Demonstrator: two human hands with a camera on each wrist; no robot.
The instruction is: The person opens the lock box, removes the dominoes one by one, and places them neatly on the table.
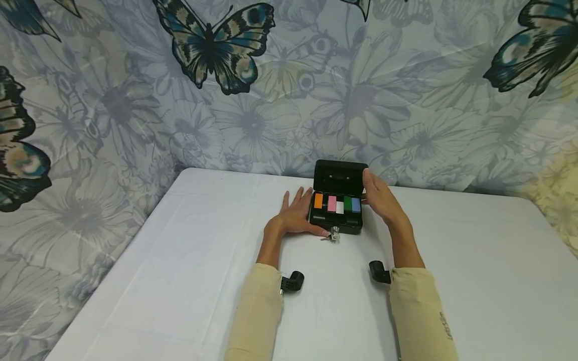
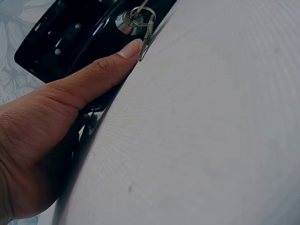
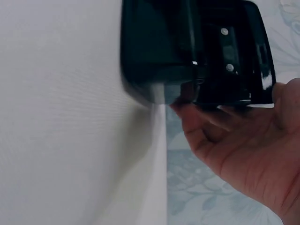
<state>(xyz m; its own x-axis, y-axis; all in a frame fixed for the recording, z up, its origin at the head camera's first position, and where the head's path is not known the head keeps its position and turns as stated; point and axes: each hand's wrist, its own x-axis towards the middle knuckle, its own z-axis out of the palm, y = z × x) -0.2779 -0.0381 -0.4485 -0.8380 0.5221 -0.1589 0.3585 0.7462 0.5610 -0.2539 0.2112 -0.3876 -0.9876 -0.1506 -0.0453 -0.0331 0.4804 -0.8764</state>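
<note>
A black metal cash box (image 1: 336, 225) stands on the white table with its lid (image 1: 339, 176) raised. Inside lie small coloured pieces: orange (image 1: 318, 200), pink (image 1: 331, 203), white (image 1: 339, 207), green (image 1: 347, 204) and blue (image 1: 355, 205). Keys on a ring (image 2: 146, 28) hang from the lock (image 2: 125, 24) at the front. My left hand (image 1: 294, 217) rests against the box's left side, fingers spread and straight, thumb along the front beside the keys. With my right hand (image 3: 248, 145) I hold the lid's right edge, thumb at its corner and fingers behind it.
White cloth covers the table (image 1: 189, 260). Behind it hangs a fabric backdrop (image 1: 253, 125) printed with flowers and butterflies, close past the table's back edge. Black wrist cameras (image 1: 293, 282) sit at both sleeves.
</note>
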